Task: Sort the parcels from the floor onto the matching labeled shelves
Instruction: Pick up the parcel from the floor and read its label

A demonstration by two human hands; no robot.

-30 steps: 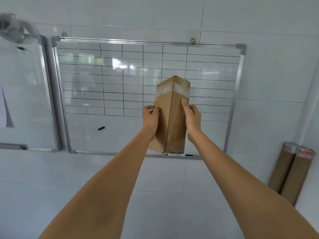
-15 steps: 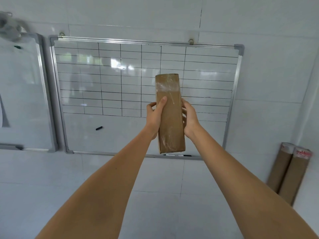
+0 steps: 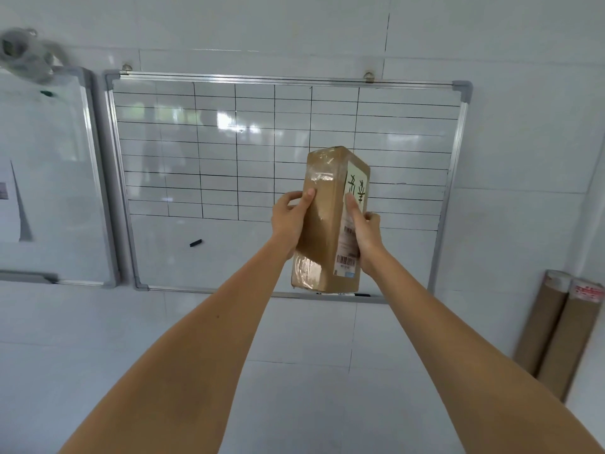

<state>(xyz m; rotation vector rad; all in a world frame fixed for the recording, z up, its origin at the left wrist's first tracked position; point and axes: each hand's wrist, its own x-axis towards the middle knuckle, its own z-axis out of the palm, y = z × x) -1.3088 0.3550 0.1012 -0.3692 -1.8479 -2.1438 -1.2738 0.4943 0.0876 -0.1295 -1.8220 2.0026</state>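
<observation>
Head view: one brown cardboard parcel (image 3: 322, 224), taped, is held upright in front of a gridded whiteboard (image 3: 284, 178). Its right face carries a white label (image 3: 352, 221) with large handwritten characters, unreadable, and barcodes lower down. The left hand (image 3: 289, 219) grips the left side; the right hand (image 3: 365, 231) grips the labelled face. Two cardboard tubes (image 3: 556, 332) lean against the wall at right. One black marker (image 3: 195, 243) sits on the board.
</observation>
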